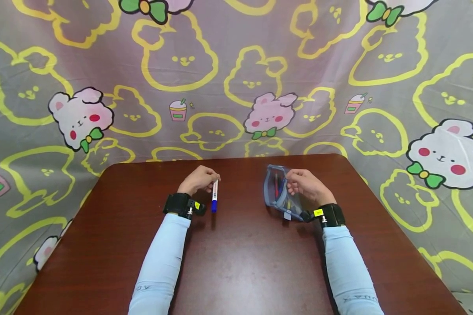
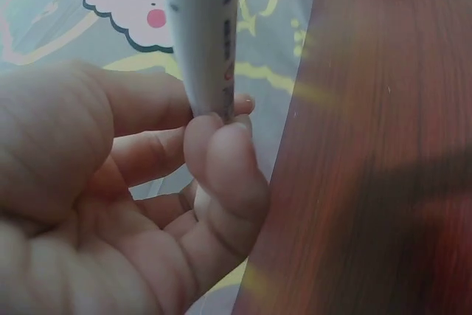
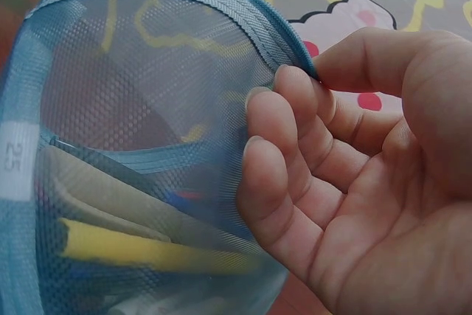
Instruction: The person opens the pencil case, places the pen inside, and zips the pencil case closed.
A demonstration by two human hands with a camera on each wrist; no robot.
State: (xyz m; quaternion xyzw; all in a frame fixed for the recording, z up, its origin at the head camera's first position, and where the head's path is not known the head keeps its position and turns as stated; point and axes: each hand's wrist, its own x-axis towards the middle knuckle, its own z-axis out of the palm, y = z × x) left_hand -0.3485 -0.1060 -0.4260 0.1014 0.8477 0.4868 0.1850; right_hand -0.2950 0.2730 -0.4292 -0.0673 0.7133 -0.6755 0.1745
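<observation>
Between the thumb and fingers of my left hand is a white marker, pinched at one end, with its blue cap pointing down toward me over the table. The left wrist view shows the marker's white barrel rising from the fingertips. My right hand pinches the zippered edge of a blue mesh pencil pouch, whose mouth stands open. Through the mesh in the right wrist view show a yellow stick-like item, a beige item and some blue and red parts. A white tag reads 25.
Both hands work above a brown wooden table, the pouch to the right of the marker. A grey curtain with yellow outlines and cartoon animals hangs behind the table's far edge and along its sides.
</observation>
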